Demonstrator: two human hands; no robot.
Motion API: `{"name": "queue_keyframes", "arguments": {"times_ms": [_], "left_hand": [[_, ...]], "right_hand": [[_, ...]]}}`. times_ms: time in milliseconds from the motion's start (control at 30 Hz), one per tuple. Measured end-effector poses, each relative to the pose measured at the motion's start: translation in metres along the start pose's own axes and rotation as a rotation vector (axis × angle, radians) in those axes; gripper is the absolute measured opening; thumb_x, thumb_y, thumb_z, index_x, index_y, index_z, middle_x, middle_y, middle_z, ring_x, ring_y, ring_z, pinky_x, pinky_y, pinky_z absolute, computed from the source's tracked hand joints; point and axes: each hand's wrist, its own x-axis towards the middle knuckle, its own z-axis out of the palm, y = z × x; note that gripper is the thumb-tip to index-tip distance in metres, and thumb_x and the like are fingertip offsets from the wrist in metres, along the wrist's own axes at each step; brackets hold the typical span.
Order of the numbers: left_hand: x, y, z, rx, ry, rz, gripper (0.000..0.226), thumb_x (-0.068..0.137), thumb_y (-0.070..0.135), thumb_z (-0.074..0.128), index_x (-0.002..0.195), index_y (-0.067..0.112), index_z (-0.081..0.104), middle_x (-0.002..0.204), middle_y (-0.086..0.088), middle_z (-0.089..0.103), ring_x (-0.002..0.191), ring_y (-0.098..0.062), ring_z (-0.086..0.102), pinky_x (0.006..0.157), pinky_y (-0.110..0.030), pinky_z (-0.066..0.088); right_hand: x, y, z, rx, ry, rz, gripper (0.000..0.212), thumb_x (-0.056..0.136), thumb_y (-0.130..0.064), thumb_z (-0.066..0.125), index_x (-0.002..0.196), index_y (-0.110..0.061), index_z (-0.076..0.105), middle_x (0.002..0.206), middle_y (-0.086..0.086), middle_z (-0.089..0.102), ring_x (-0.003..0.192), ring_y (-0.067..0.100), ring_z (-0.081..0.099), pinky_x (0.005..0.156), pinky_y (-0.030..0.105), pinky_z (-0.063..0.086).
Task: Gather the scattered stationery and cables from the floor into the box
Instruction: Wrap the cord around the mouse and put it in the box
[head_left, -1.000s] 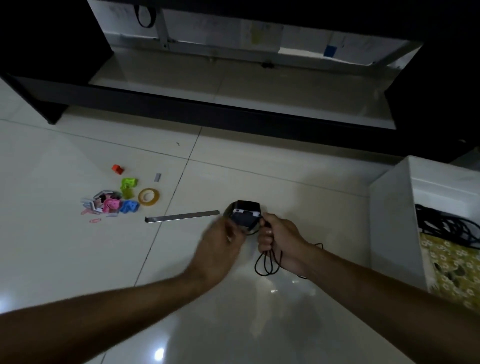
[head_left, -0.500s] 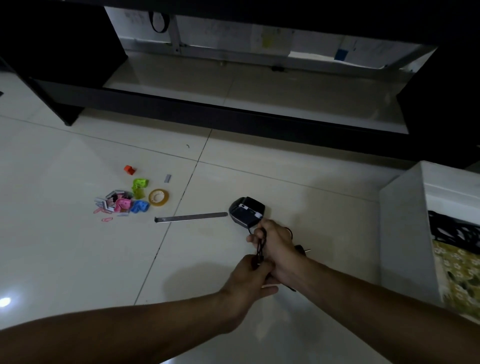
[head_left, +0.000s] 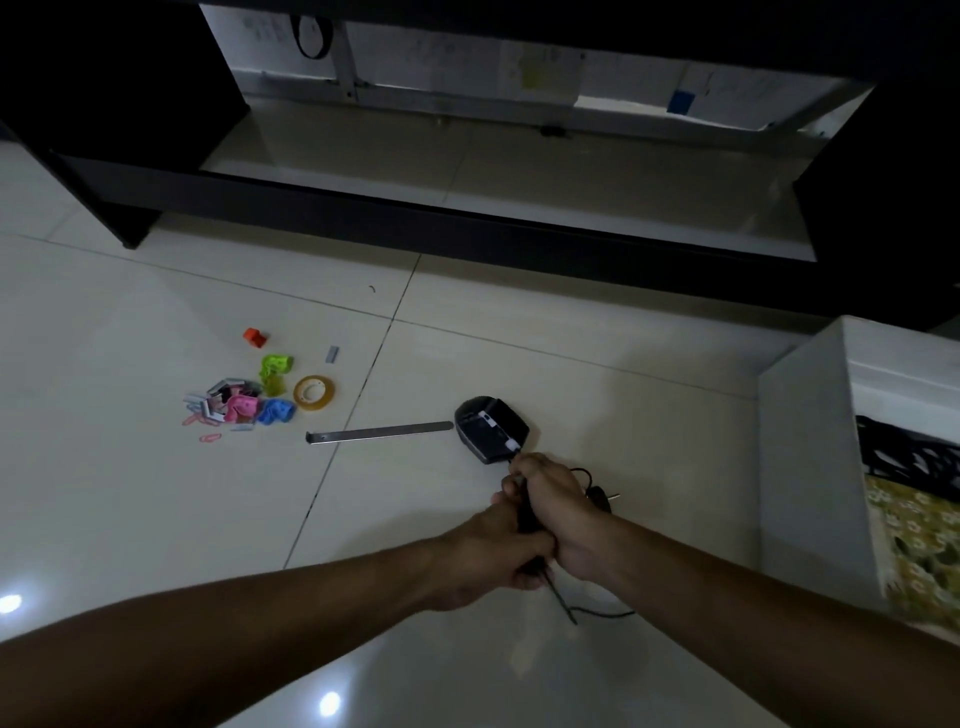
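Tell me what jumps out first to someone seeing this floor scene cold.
Both hands meet low in the middle: the left hand and right hand grip a bundled black cable that runs to a black adapter lying on the tiles. To the left, a bright heap of coloured clips sits beside a roll of tape and a metal ruler. A white box stands at the right edge.

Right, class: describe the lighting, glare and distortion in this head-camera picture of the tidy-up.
Head view: dim overall; the floor shows two glare spots at lower left. The wide lens bows the dark furniture edge. The clip pile is small and soft. The left hand and right hand grip a dark cable, hard to trace.
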Motion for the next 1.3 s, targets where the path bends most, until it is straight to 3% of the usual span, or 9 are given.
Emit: {"name": "queue_keyframes", "arguments": {"times_ms": [133,267,367,567,733,900,1033,1200,1300], "left_hand": [[0.000,-0.009,0.005,0.051,0.061,-0.045,0.011,0.094,0.010,0.038,0.090,0.017,0.045,0.063,0.003,0.051,0.054,-0.008,0.047,0.055,-0.020,0.042],[-0.003,-0.007,0.003,-0.342,0.107,-0.124,0.019,0.095,0.005,0.033,0.088,0.012,0.049,0.054,0.004,0.042,0.047,-0.011,0.048,0.066,-0.033,0.056],[-0.002,-0.005,0.005,-0.496,0.188,-0.143,0.022,0.092,0.006,0.031,0.075,0.016,0.040,0.054,0.003,0.028,0.041,-0.009,0.024,0.042,-0.020,0.032],[-0.002,0.009,-0.005,-0.455,0.293,-0.022,0.028,0.099,0.015,0.037,0.071,0.015,0.040,0.048,0.005,0.031,0.038,-0.007,0.024,0.037,-0.018,0.022],[-0.001,0.017,-0.023,-0.558,0.315,-0.033,0.029,0.104,0.017,0.034,0.076,0.013,0.043,0.050,0.005,0.030,0.037,-0.005,0.023,0.030,-0.015,0.019],[-0.005,0.014,-0.037,-0.292,0.337,0.048,0.025,0.104,0.024,0.038,0.083,0.013,0.046,0.050,0.008,0.033,0.038,-0.004,0.027,0.032,-0.016,0.021],[-0.002,0.014,-0.033,-0.179,0.341,0.101,0.025,0.102,0.028,0.041,0.083,0.013,0.047,0.051,0.008,0.034,0.040,-0.004,0.029,0.036,-0.017,0.024],[-0.002,0.017,-0.026,-0.144,0.307,0.164,0.035,0.095,0.047,0.048,0.079,0.016,0.046,0.054,0.008,0.030,0.043,-0.006,0.025,0.039,-0.019,0.023],[-0.008,0.013,-0.024,-0.127,0.255,0.143,0.050,0.086,0.066,0.047,0.080,0.017,0.049,0.055,0.007,0.027,0.046,-0.009,0.022,0.042,-0.020,0.021]], "right_hand": [[-0.004,0.001,-0.006,-0.065,-0.105,-0.007,0.021,0.101,-0.022,0.043,0.085,-0.014,0.054,0.068,0.001,0.063,0.075,0.018,0.065,0.071,0.029,0.049],[-0.007,-0.002,-0.018,-0.082,-0.129,-0.011,0.020,0.101,-0.024,0.042,0.088,-0.016,0.055,0.084,0.001,0.072,0.085,0.017,0.065,0.068,0.028,0.048],[-0.009,-0.001,-0.022,-0.032,-0.156,0.027,0.021,0.101,-0.029,0.043,0.093,-0.015,0.057,0.108,0.008,0.071,0.097,0.022,0.062,0.074,0.029,0.049],[-0.035,0.007,-0.037,-0.118,-0.475,0.190,0.064,0.087,-0.072,0.040,0.121,-0.021,0.060,0.100,0.008,0.072,0.093,0.021,0.070,0.088,0.038,0.052],[-0.063,-0.003,-0.064,-0.667,-0.766,-0.020,0.023,0.090,-0.045,0.056,0.094,-0.027,0.069,0.082,0.004,0.067,0.079,0.009,0.063,0.083,0.023,0.044],[-0.074,-0.052,-0.101,-0.841,-0.691,-0.162,0.014,0.085,-0.021,0.057,0.078,-0.025,0.067,0.066,-0.007,0.063,0.058,0.007,0.056,0.062,0.014,0.045],[-0.075,-0.094,-0.126,-0.543,-0.699,-0.198,0.014,0.089,-0.025,0.062,0.085,-0.013,0.069,0.051,-0.005,0.037,0.050,0.012,0.044,0.079,0.027,0.051],[-0.053,-0.087,-0.090,-0.197,-0.368,-0.210,0.022,0.095,-0.030,0.055,0.094,-0.015,0.071,0.055,-0.008,0.029,0.045,0.005,0.028,0.041,0.017,0.035],[-0.035,-0.077,-0.060,-0.024,-0.252,-0.131,0.023,0.098,-0.026,0.052,0.100,-0.010,0.068,0.056,-0.006,0.034,0.045,0.005,0.031,0.037,0.015,0.030]]}}
